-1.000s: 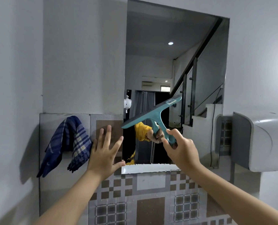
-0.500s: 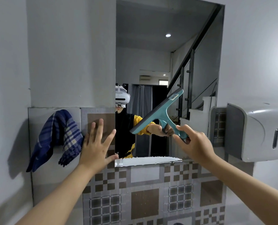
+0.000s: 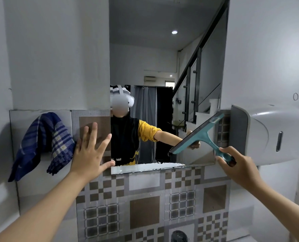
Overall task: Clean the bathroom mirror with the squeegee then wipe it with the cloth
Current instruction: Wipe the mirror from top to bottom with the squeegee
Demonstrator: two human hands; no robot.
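The tall mirror [image 3: 162, 58] hangs on the wall in front of me, with a strip of white foam along its bottom edge. My right hand [image 3: 237, 165] grips the handle of a teal squeegee [image 3: 199, 132], whose blade lies slanted against the mirror's lower right corner. My left hand [image 3: 91, 152] rests flat with fingers spread on the tiled wall beside the mirror's lower left edge, the thumb touching the glass. A blue checked cloth [image 3: 44, 142] hangs on the wall left of that hand.
A white paper dispenser [image 3: 271, 133] juts from the wall just right of the mirror, close to my right hand. Patterned brown and grey tiles [image 3: 145, 206] cover the wall below the mirror. A dark round fitting [image 3: 179, 236] shows at the bottom edge.
My right hand has carried the squeegee rightward across the mirror, from its middle to its lower right corner. My left hand has stayed on the wall.
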